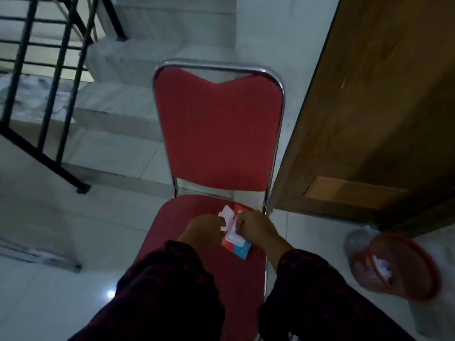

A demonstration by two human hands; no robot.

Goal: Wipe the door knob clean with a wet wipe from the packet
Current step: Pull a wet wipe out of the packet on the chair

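Observation:
A red and blue packet of wet wipes [240, 249] lies on the seat of a red chair [221, 134]. Its white flap lid [227, 214] stands open. My left hand [203, 230] pinches the edge of the white flap or a wipe at the opening; which one I cannot tell. My right hand [253, 225] rests on the packet and holds it down. Both arms wear dark red-patterned sleeves. The wooden door [369, 119] stands to the right; its knob is out of view.
A red mesh waste basket [394, 264] with crumpled white paper stands on the tiled floor at the right. Tiled stairs [123, 94] with a black metal railing [49, 94] rise behind and left of the chair.

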